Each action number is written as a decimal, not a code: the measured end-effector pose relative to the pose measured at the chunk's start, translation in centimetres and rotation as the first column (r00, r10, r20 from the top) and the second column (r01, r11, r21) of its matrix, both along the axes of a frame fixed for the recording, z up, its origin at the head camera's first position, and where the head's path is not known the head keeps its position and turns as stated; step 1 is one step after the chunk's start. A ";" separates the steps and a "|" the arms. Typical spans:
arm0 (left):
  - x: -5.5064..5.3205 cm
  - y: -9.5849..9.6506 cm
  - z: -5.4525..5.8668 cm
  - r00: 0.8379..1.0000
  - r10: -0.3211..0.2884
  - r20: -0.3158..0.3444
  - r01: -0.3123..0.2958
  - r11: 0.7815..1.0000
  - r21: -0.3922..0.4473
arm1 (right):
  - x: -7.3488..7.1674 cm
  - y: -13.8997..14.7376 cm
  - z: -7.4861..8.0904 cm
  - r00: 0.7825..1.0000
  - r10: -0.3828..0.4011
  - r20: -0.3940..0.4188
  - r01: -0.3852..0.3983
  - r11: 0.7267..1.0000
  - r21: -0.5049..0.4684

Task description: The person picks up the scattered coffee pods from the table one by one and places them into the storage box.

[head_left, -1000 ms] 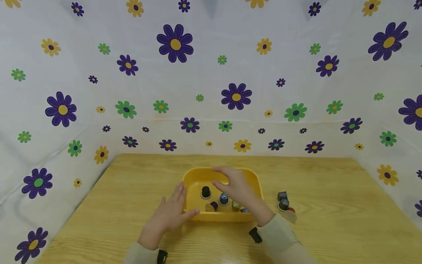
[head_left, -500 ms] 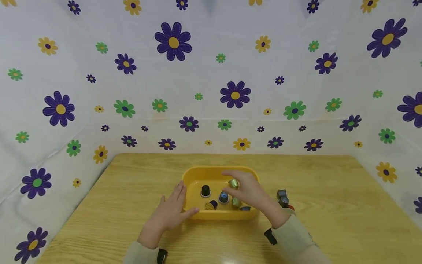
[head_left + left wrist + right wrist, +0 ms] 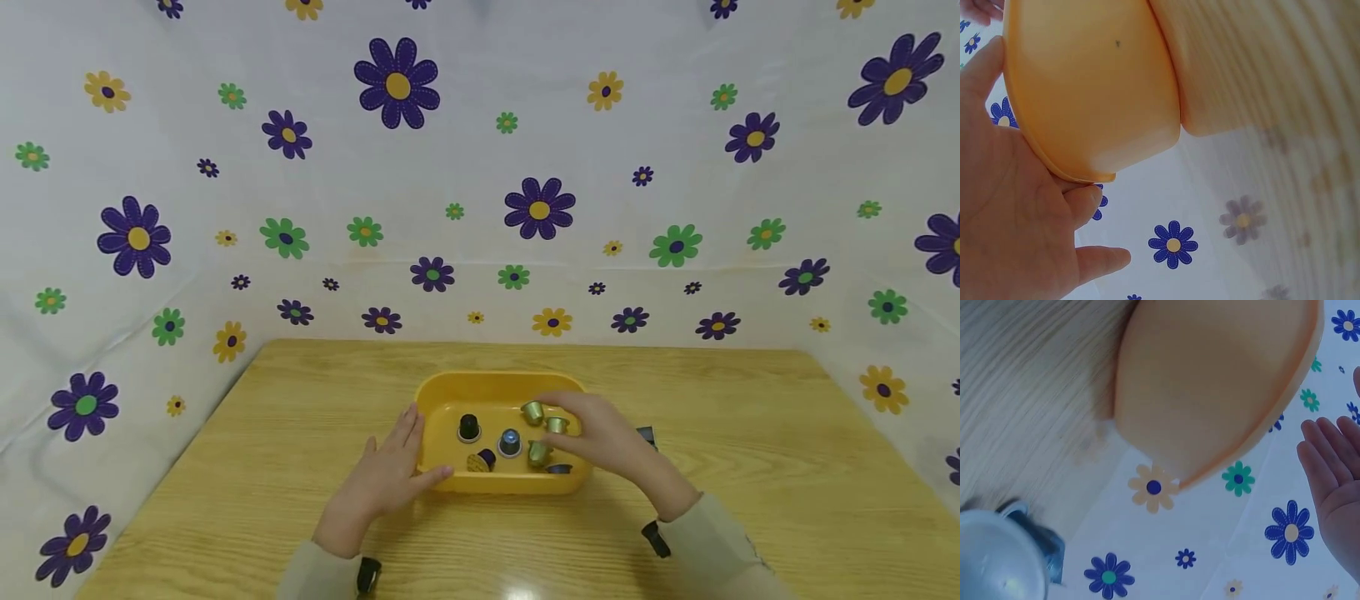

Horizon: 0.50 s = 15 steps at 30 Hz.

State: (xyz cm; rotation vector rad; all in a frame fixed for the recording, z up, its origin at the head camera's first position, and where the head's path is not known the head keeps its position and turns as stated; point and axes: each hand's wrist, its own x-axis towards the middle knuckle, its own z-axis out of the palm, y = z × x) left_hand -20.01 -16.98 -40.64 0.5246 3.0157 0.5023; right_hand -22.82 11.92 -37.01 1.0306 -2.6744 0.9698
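Observation:
My left hand (image 3: 382, 479) rests on the left rim of a yellow plastic tub (image 3: 480, 485), fingers extended, thumb over the front edge. Over the tub's right side is my right hand (image 3: 603, 432), its thumb and forefinger apart and nothing gripped. Near those fingers lie green-gold coffee capsules (image 3: 538, 452), one of them partly behind the hand. Also inside are a black capsule (image 3: 468, 427), a blue capsule (image 3: 510, 442), a tipped dark capsule with a gold lid (image 3: 480, 461) and a blue-grey capsule (image 3: 558, 469) by the front wall.
Right of the tub, a grey capsule (image 3: 647, 435) shows on the wooden table (image 3: 337, 375), mostly behind my right forearm. A pale capsule lid (image 3: 997, 556) and a dark capsule appear close up in the right wrist view. A flowered white sheet (image 3: 465, 167) hangs behind the table.
My right hand has moved rightward over the tub, baring more green-gold capsules there. The capsules on the table are now mostly hidden by my forearm. My left hand stays on the rim.

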 end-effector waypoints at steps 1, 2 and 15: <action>0.0 0.0 0.0 1.000 -0.002 0.000 0.002 1.000 0.001 | 0.1 0.3 0.0 1.000 -0.004 0.000 0.004 1.000 0.007; 0.0 0.1 0.0 1.000 -0.006 -0.002 0.006 1.000 0.005 | 0.1 0.7 0.0 1.000 -0.009 -0.009 0.009 1.000 0.016; -0.1 0.3 0.0 1.000 -0.009 0.007 0.009 1.000 -0.018 | 1.0 6.3 -0.5 0.992 -0.094 -0.084 0.099 0.993 0.060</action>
